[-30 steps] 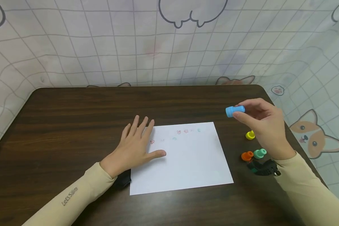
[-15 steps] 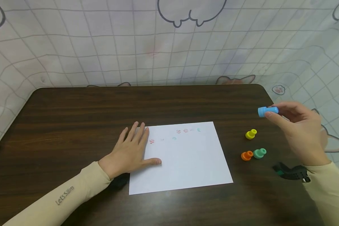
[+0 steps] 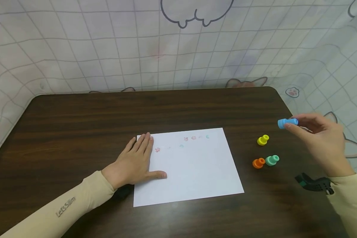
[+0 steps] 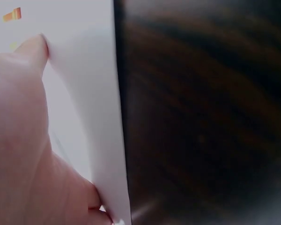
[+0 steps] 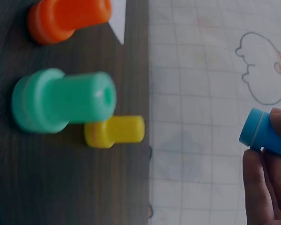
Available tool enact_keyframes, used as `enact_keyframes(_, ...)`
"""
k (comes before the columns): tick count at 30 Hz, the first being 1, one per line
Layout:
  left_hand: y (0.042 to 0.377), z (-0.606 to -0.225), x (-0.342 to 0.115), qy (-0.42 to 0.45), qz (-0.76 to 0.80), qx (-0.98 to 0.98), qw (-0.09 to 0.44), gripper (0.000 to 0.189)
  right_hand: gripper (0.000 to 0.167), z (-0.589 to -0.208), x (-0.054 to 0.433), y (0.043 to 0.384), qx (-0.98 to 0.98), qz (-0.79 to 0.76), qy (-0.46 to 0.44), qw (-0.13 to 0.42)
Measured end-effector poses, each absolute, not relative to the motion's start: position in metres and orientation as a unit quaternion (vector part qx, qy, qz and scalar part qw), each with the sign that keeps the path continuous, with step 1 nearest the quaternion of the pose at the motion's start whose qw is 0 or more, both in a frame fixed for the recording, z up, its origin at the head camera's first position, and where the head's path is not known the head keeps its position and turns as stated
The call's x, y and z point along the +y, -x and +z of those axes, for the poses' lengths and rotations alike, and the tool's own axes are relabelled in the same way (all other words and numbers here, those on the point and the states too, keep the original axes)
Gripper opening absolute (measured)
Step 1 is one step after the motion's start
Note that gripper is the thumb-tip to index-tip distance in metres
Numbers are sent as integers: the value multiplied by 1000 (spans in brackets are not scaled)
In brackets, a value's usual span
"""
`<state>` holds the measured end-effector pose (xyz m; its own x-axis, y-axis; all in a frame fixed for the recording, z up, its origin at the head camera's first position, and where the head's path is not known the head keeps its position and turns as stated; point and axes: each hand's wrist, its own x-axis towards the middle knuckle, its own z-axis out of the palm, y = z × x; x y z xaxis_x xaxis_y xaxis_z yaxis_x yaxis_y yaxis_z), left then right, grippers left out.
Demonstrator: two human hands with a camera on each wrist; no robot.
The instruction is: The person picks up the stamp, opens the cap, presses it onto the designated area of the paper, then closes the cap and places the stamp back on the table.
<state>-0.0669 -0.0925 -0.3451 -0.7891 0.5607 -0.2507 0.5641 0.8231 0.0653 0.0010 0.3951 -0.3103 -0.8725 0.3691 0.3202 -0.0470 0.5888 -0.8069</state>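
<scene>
A small blue stamp [image 3: 287, 123] is pinched between the thumb and fingers of my right hand [image 3: 322, 142], held on its side above the table's right edge. In the right wrist view the same blue stamp [image 5: 262, 131] shows its wider end facing away from the fingers. My left hand [image 3: 134, 165] rests with straight fingers on the left part of a white sheet of paper [image 3: 196, 172], thumb spread out. Small red and teal prints [image 3: 193, 138] mark the paper's upper part. The left wrist view shows the hand [image 4: 18, 117] against the sheet.
Right of the paper stand a yellow stamp [image 3: 263, 140], an orange stamp [image 3: 258, 163] and a green stamp [image 3: 272, 160], the last two side by side. The dark wooden table [image 3: 77, 125] ends at a gridded cloth backdrop [image 3: 122, 49] behind and to the right.
My right hand has moved to the right with the blue stamp, away from the paper, then slightly down. My left hand has slid a little down and left on the sheet.
</scene>
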Motion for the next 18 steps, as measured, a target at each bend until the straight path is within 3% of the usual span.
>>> enact_keyframes(10,68,-347,-94,-302,2,944,130,124,31,-326,415,-2,-900,370,109,204)
enact_keyframes(18,67,-347,-94,-305,-4,944,127,123,27,-342,427,1,-903,383,51,187)
